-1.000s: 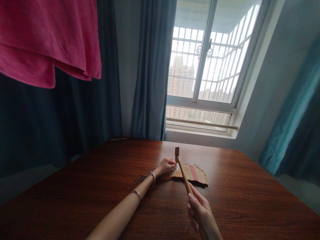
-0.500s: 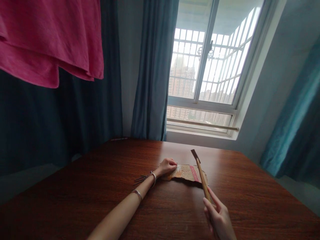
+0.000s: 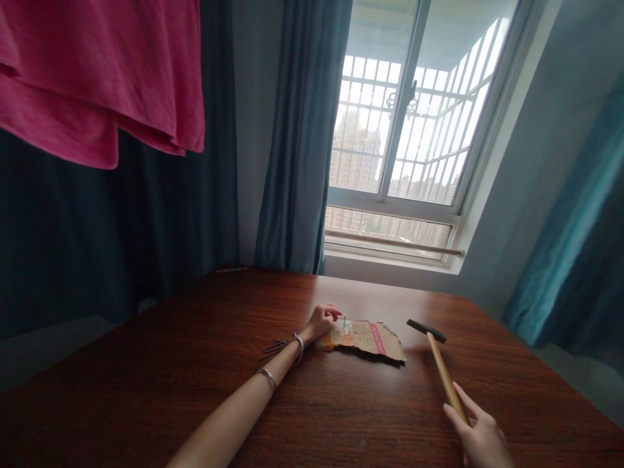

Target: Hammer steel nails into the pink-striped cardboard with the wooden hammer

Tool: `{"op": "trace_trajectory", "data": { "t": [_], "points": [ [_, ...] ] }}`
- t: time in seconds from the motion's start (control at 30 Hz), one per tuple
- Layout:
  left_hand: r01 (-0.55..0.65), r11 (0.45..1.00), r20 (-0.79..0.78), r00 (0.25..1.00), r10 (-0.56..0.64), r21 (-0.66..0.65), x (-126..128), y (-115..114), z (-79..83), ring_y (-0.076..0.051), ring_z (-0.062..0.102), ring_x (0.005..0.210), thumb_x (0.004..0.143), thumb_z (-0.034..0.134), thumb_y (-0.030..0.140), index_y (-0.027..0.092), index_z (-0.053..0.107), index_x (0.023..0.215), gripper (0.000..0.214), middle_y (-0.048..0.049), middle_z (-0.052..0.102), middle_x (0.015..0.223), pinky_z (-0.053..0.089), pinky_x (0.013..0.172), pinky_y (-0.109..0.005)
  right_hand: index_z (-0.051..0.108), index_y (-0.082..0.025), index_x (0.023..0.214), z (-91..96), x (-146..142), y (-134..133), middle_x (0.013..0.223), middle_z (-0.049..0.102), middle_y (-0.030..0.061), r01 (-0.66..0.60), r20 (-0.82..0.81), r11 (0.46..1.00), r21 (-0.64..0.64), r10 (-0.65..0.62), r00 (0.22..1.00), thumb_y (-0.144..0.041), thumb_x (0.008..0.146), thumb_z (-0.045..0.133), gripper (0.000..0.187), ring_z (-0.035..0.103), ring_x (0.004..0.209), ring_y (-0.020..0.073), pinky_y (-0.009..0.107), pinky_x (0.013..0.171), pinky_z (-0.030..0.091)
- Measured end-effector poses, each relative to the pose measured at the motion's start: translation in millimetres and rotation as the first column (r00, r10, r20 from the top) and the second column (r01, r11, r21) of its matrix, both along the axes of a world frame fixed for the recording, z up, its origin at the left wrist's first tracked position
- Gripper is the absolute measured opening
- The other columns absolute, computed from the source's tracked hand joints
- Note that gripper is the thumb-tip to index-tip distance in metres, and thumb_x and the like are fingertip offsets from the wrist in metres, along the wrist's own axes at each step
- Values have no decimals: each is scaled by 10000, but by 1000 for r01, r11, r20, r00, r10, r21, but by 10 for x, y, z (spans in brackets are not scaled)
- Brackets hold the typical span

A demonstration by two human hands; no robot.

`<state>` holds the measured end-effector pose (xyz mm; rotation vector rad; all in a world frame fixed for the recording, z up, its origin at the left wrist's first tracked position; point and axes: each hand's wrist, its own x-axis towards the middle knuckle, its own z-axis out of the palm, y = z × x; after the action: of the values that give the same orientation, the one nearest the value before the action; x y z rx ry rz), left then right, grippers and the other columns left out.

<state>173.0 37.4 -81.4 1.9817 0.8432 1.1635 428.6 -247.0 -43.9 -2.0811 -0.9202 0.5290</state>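
My right hand (image 3: pixel 482 434) is wrapped round the wooden handle of a hammer (image 3: pixel 440 365), whose dark head is over the table to the right of a piece of cardboard (image 3: pixel 389 341). The cardboard has a torn edge, a pink stripe and many small dots. A thin nail (image 3: pixel 345 321) stands upright at its left part. Just left of the nail is my left hand (image 3: pixel 322 320), fingers bent, slightly apart and off the nail. Several loose nails (image 3: pixel 274 350) lie beside my left wrist.
The brown wooden table (image 3: pixel 292 416) reaches to a barred window (image 3: pixel 394 195) and blue curtains (image 3: pixel 297 149). A pink cloth (image 3: pixel 102 78) hangs at the upper left.
My right hand has swung the hammer right, off the cardboard. My left fingers have let go of the nail and drawn back slightly left; the nail stands by itself.
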Motion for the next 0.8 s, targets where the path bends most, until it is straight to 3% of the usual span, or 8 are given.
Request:
{"op": "trace_trajectory", "data": {
  "t": [0.17, 0.3, 0.8],
  "points": [
    [-120, 992, 44, 992, 118, 40, -25, 5, 14, -102, 555, 623, 617, 369, 21, 115, 685, 720, 345, -39, 618, 727, 429, 574, -206, 375, -155, 1321, 14, 12, 51, 506, 577, -24, -39, 9, 999, -27, 40, 999, -440, 787, 407, 606, 506, 302, 147, 275, 377, 443],
    [-201, 975, 19, 980, 200, 94, -37, 18, 15, -97, 540, 600, 602, 355, -4, 120, 677, 676, 353, -27, 606, 679, 413, 570, -206, 389, -148, 1314, 21, 18, 114, 463, 550, -32, -77, 26, 997, -20, 78, 997, -446, 795, 382, 599, 512, 315, 152, 265, 375, 437],
    [-219, 970, -69, 972, 227, 107, -10, 14, 13, -94, 533, 583, 609, 375, -31, 129, 678, 658, 345, -15, 605, 649, 403, 579, -202, 373, -171, 1328, -150, 101, 253, 622, 643, 29, -121, 87, 988, -94, 130, 988, -455, 784, 370, 614, 589, 429, 176, 262, 398, 467]
  ]
}}
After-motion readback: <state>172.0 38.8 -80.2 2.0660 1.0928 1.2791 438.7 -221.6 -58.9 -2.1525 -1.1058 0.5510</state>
